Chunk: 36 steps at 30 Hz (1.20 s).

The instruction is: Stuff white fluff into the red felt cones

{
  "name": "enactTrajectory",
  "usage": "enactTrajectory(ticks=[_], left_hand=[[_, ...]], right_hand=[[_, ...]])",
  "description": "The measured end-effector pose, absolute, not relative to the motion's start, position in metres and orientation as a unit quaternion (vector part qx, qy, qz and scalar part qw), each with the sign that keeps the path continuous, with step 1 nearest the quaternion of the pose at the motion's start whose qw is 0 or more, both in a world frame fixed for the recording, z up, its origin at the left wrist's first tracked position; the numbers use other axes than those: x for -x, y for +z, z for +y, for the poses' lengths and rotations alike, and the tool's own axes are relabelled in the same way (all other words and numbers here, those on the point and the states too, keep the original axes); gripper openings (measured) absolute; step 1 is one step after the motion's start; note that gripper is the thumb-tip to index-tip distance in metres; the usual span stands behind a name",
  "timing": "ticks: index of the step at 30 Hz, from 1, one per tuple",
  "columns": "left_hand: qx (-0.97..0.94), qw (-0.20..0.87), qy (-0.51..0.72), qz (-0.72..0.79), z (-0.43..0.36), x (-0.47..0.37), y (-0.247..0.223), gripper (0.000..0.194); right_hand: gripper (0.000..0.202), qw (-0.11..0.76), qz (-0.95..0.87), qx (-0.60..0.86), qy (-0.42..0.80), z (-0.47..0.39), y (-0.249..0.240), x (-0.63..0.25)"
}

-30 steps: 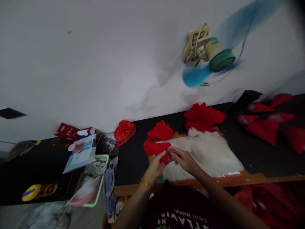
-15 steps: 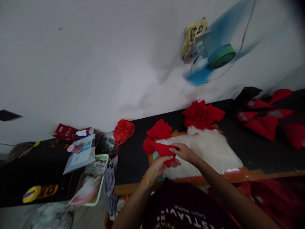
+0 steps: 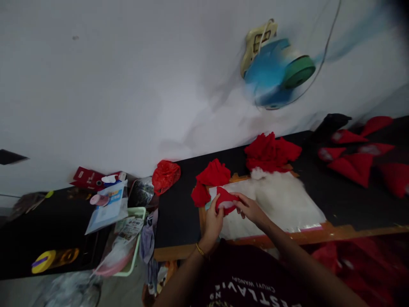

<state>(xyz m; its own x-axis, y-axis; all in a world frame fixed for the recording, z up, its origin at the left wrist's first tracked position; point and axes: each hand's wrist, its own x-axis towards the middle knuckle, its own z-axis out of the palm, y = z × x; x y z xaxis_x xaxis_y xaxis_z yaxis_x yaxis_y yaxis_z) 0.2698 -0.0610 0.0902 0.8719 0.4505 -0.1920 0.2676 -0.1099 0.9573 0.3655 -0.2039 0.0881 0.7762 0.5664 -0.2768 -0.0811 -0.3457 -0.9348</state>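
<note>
A red fabric piece (image 3: 226,198) is held between both hands above the work table, with a pale patch showing at its lower part. My left hand (image 3: 214,215) grips its left side, fingers closed on the cloth. On the right side of the same piece, my right hand (image 3: 247,207) pinches the edge. Behind the hands lies a small heap of red fabric (image 3: 214,172). White fluffy stuffing (image 3: 277,194) covers a pale sheet (image 3: 234,228) to the right. A bigger red fabric heap (image 3: 270,153) rests against the wall side.
Stuffed red cones (image 3: 353,168) lie at the table's right. A red plastic bag (image 3: 166,175) sits at its left end. Further left are a green basket (image 3: 136,245) and a yellow-lidded container (image 3: 44,261). A blue fan (image 3: 271,72) hangs on the wall.
The red piece has gone from a folded, hanging shape to a rounder one with a pale patch showing. My left hand has turned upright and moved to its left side.
</note>
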Motion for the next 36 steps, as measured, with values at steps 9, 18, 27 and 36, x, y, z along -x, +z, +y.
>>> enactTrajectory(ticks=[9, 18, 27, 36], left_hand=[[-0.793, 0.564, 0.044, 0.226, -0.061, -0.263, 0.098, 0.054], [-0.754, 0.618, 0.109, 0.195, -0.055, -0.263, 0.094, 0.049], [-0.786, 0.599, 0.086, 0.128, -0.063, -0.263, 0.089, 0.050], [-0.811, 0.565, -0.021, 0.147, -0.083, -0.259, 0.056, 0.054]], right_hand=[[0.035, 0.342, -0.213, 0.908, 0.115, -0.214, 0.080, -0.356], [0.042, 0.558, -0.125, 0.790, 0.222, -0.217, 0.065, -0.350], [0.048, 0.727, -0.002, 0.540, 0.424, -0.218, 0.099, -0.341], [0.051, 0.721, 0.079, 0.610, 0.319, -0.229, 0.058, -0.340]])
